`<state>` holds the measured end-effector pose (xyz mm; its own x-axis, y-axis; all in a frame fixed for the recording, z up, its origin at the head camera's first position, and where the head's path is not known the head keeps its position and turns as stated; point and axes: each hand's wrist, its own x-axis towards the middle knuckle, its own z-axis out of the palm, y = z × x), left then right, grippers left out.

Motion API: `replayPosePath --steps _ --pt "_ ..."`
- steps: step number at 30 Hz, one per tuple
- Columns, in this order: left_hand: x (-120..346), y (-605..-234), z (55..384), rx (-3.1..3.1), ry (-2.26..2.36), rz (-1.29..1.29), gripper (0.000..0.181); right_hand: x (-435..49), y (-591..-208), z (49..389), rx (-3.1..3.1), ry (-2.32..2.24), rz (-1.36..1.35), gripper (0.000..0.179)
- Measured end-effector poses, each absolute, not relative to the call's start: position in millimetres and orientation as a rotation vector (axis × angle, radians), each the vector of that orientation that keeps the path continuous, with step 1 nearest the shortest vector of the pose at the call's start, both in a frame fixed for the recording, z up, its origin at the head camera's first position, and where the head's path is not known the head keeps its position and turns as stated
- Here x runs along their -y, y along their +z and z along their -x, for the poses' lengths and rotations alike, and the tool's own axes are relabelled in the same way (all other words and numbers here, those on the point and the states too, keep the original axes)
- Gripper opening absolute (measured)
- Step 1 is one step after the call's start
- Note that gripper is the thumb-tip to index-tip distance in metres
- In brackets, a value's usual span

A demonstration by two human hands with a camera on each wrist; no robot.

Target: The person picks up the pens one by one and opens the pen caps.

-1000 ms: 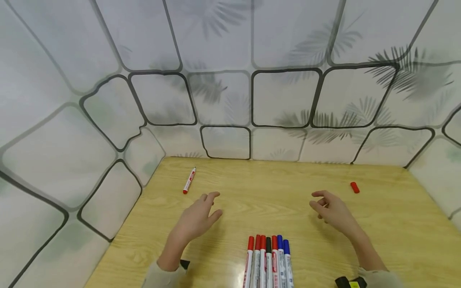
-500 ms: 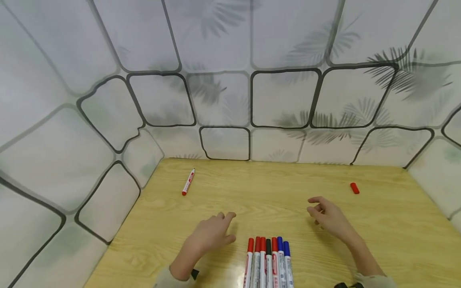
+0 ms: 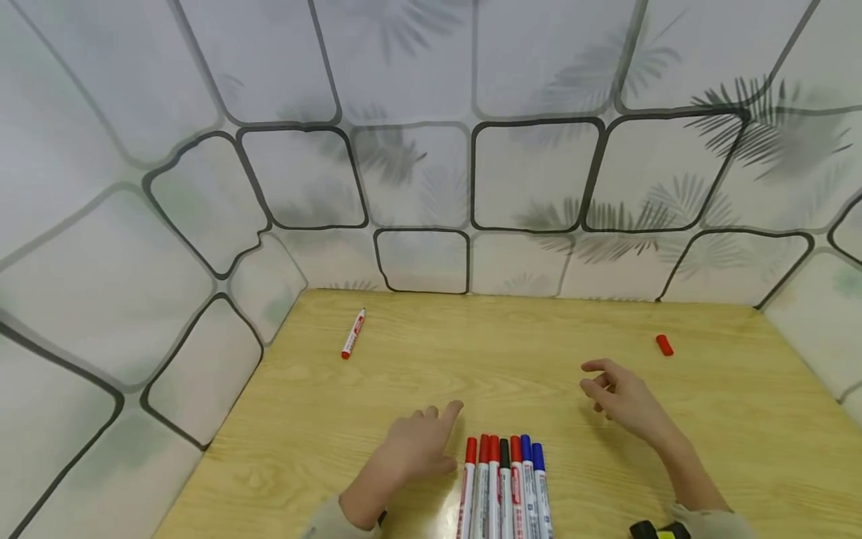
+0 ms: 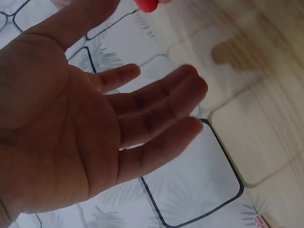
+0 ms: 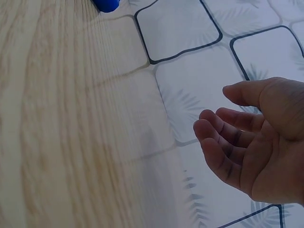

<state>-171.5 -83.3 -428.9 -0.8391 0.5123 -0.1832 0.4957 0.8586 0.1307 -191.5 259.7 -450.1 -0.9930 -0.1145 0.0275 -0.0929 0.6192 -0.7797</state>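
Several whiteboard-style markers (image 3: 494, 498) lie side by side at the table's front, with red, black and blue caps pointing away from me. My left hand (image 3: 417, 447) is just left of this row, its index finger extended and nothing in its grasp. In the left wrist view, its palm and loosely bent fingers show, and a red cap (image 4: 147, 4) appears at the top edge. My right hand (image 3: 622, 397) hovers over the right side of the table, fingers loosely curled around nothing. A blue cap (image 5: 107, 4) peeks into the right wrist view.
A red-and-white marker (image 3: 354, 333) without its cap lies at the back left, its narrow tip toward the wall. On the back right is a loose red cap (image 3: 664, 345). Patterned walls (image 3: 424, 262) border the wood-grain table (image 3: 512, 352) at the back and sides.
My left hand has moved right and slightly toward me, from below the loose marker to beside the marker row. The right hand has barely moved.
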Motion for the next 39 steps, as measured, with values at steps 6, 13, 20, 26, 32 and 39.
replayPosePath --steps 6,13,20,26,32,39 --pt "76.1 -431.4 165.6 -2.852 0.041 -0.797 0.085 -260.1 -444.7 188.7 -2.798 -1.360 0.195 0.044" --pt "70.7 -436.0 162.3 -2.851 0.017 -0.827 0.081 -255.8 -438.2 185.5 -2.753 -1.393 0.221 0.043" --pt "64.3 -437.4 159.6 -2.875 -0.031 -0.847 0.068 -251.9 -437.8 184.1 -2.800 -1.324 0.240 0.039" --pt "63.4 -435.1 157.2 -2.872 -0.047 -0.852 0.062 -249.2 -436.0 182.7 -2.812 -1.289 0.269 0.037" --pt "62.9 -435.4 156.5 -2.828 -0.041 -0.864 0.062 -248.4 -435.1 182.9 -2.791 -1.262 0.259 0.038" --pt "62.7 -436.1 157.5 -2.815 -0.023 -0.871 0.060 -248.4 -436.1 182.7 -2.782 -1.253 0.254 0.038"
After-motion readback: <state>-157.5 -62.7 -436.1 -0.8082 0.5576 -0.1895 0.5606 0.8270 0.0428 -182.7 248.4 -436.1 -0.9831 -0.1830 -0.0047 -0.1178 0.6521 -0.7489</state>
